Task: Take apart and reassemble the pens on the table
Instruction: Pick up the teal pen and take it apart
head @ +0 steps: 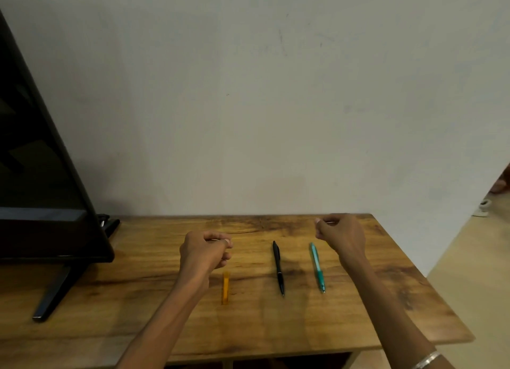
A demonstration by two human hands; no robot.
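Observation:
Three items lie side by side on the wooden table (276,321). They are a short orange pen piece (225,288), a whole black pen (278,268) and a whole teal pen (317,268). My left hand (204,254) hovers just above and left of the orange piece, fingers curled shut with the thumb against the index finger. My right hand (340,236) is raised to the upper right of the teal pen, curled shut the same way. Whether either pinch holds a small part is too small to tell.
A black monitor (41,175) on a stand (55,291) fills the table's left side. A plain wall runs along the back edge. The table's right edge (430,280) drops to a light floor. A metal bangle (426,360) is on my right wrist.

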